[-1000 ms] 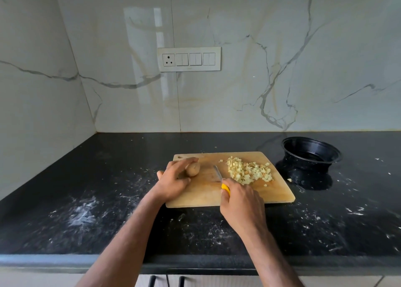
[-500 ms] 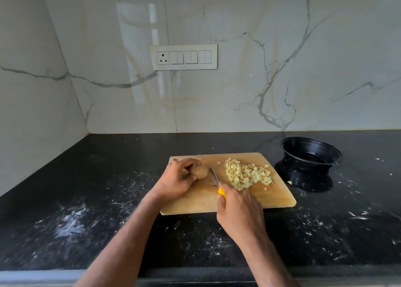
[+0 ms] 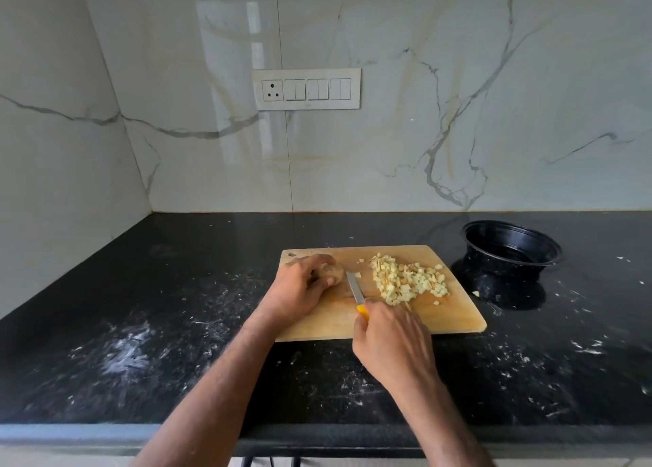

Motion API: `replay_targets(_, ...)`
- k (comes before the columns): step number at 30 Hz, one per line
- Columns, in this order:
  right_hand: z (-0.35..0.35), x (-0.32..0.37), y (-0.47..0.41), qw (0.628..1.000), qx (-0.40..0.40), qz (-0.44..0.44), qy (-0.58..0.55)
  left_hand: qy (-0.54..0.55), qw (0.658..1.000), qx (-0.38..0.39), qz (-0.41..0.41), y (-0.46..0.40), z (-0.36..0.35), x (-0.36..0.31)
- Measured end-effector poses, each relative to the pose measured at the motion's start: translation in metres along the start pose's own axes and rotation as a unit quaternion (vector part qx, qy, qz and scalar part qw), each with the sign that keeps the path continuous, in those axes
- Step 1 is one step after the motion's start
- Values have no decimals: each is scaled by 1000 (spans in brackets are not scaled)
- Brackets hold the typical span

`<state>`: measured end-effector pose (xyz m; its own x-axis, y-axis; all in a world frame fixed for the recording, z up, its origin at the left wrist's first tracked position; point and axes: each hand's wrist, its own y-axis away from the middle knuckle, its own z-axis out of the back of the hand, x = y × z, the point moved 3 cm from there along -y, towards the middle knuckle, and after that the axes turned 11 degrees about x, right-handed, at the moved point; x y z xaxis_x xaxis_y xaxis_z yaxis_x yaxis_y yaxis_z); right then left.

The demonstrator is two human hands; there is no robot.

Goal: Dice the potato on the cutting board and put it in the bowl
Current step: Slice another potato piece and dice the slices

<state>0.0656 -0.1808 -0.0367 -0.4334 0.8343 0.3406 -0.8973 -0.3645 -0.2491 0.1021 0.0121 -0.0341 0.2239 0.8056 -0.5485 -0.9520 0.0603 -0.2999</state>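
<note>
Head view: the potato (image 3: pixel 330 272) is held down at the left end of the cutting board (image 3: pixel 437 316) by the curled left hand (image 3: pixel 300 288). A knife (image 3: pixel 355 290) is gripped by its yellow handle in the right hand (image 3: pixel 391 343), blade just right of the potato. Diced pieces (image 3: pixel 409 279) are heaped mid-board. The bowl (image 3: pixel 511 246) stands apart beyond the board's right edge on the tabletop (image 3: pixel 176 325).

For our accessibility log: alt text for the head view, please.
A left hand holds a potato piece on a wooden cutting board while the right hand grips a yellow-handled knife beside diced potato; a black bowl stands right.
</note>
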Motion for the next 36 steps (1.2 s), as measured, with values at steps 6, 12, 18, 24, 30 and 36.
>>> replay_targets(6, 10, -6, -2, 985, -17, -26, -170, 43, 998, -31, 31, 4, 4, 1)
replay_targets(12, 6, 16, -12, 991, -67, 16, -111, 34, 998, -36, 30, 6, 5, 4)
replay_targets(18, -2, 24, -22, 996, -70, 48, -29, 21, 998, -62, 8, 6, 5, 0)
replay_targets(24, -12, 23, -25, 998, -36, 43, -5, -3, 997, -71, -12, 5, 1, 0)
replay_targets(30, -12, 24, -24, 998, -35, 47, -38, -10, 997, -74, -3, 7, 2, -4)
replay_targets(36, -21, 24, -9, 999, 0, 35, -12, -11, 998, -57, 5, 5, 4, -6)
